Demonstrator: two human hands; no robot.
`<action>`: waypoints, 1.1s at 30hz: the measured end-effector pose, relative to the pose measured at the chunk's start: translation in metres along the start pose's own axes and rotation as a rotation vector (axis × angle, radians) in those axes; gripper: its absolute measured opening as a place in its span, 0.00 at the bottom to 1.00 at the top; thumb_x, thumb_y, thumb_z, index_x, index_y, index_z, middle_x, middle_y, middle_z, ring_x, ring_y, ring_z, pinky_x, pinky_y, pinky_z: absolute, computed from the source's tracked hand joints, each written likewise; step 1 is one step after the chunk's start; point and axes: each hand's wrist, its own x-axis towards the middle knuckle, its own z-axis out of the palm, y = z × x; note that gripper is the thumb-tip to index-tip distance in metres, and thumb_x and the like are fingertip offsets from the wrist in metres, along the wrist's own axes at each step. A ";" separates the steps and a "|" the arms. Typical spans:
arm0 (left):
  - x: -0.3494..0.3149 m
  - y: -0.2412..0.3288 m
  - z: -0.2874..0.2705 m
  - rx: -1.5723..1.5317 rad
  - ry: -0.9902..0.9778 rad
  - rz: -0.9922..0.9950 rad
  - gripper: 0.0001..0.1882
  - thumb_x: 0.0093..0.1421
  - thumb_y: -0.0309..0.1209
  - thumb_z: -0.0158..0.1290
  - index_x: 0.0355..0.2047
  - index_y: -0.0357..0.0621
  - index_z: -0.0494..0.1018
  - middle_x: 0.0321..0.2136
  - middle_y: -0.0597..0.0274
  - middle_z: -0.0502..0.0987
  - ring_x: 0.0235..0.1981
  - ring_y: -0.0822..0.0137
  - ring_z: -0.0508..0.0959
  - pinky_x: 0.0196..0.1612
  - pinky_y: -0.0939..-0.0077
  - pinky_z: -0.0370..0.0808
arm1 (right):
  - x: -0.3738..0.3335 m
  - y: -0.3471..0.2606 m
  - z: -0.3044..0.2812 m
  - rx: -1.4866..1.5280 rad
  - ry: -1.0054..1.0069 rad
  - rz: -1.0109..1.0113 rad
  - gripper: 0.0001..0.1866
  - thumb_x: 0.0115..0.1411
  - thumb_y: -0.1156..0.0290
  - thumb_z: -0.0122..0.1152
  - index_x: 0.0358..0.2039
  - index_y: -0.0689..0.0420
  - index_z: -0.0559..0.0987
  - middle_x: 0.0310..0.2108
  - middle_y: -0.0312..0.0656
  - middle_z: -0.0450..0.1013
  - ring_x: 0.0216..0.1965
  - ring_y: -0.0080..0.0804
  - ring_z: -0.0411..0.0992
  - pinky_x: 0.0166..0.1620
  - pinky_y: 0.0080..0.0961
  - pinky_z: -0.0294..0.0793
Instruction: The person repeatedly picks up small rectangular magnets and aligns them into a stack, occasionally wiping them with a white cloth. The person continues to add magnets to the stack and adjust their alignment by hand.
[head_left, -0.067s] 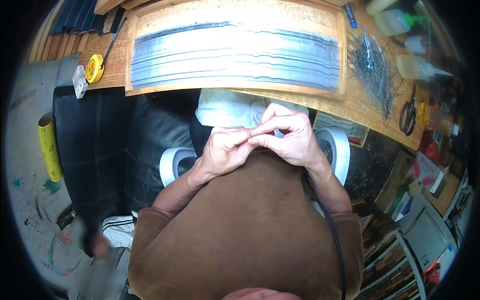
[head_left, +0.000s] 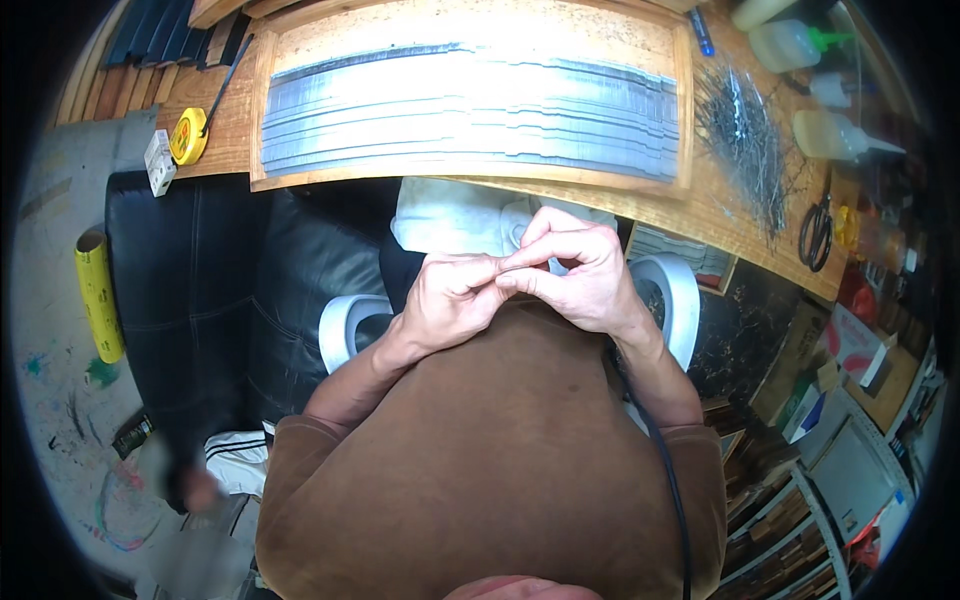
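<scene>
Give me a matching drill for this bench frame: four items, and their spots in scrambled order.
Items:
1. yellow tape measure
2. scissors
3. yellow roll
4. pile of thin wires

Spots:
A. on the floor, left of the black seat
B. right end of the bench, near the edge
C. left end of the bench
D. on the bench, right of the wooden tray

Pairs: 1-C, 2-B, 3-A, 4-D

Barely a flicker here: the left hand and right hand sit a touch lower in view than a moment ago, fingertips pinched together a shade tighter over the brown sweater.
</scene>
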 end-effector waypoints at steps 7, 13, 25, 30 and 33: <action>0.004 -0.006 -0.009 -0.103 -0.111 -0.094 0.07 0.66 0.28 0.64 0.35 0.34 0.83 0.20 0.54 0.78 0.20 0.75 0.71 0.26 0.74 0.70 | -0.006 0.002 0.008 -0.015 0.080 0.003 0.09 0.53 0.82 0.79 0.36 0.61 0.91 0.30 0.37 0.78 0.30 0.20 0.73 0.33 0.18 0.70; 0.007 -0.003 -0.009 -0.160 -0.105 -0.113 0.09 0.67 0.29 0.63 0.33 0.34 0.81 0.17 0.57 0.72 0.20 0.77 0.66 0.24 0.74 0.67 | -0.008 0.006 0.012 0.003 0.118 0.006 0.09 0.54 0.82 0.80 0.36 0.63 0.90 0.31 0.36 0.77 0.30 0.18 0.71 0.31 0.16 0.68; 0.011 -0.004 -0.016 -0.118 -0.143 -0.164 0.06 0.64 0.26 0.62 0.31 0.35 0.81 0.15 0.58 0.70 0.18 0.76 0.64 0.23 0.72 0.65 | -0.005 0.008 0.017 0.000 0.158 -0.033 0.08 0.54 0.81 0.80 0.35 0.60 0.90 0.28 0.34 0.75 0.28 0.18 0.70 0.31 0.18 0.68; 0.013 -0.002 -0.017 -0.110 -0.080 -0.125 0.05 0.63 0.26 0.63 0.33 0.36 0.82 0.16 0.57 0.74 0.17 0.73 0.66 0.23 0.73 0.66 | -0.001 0.001 0.023 -0.089 0.193 -0.123 0.08 0.54 0.82 0.79 0.34 0.63 0.88 0.30 0.36 0.75 0.28 0.19 0.71 0.30 0.18 0.68; 0.013 -0.001 -0.019 -0.160 -0.053 -0.092 0.05 0.63 0.26 0.63 0.33 0.36 0.83 0.17 0.55 0.76 0.17 0.73 0.68 0.24 0.72 0.67 | 0.000 0.002 0.033 -0.181 0.249 -0.231 0.07 0.55 0.82 0.78 0.35 0.63 0.88 0.29 0.37 0.74 0.27 0.20 0.71 0.29 0.19 0.69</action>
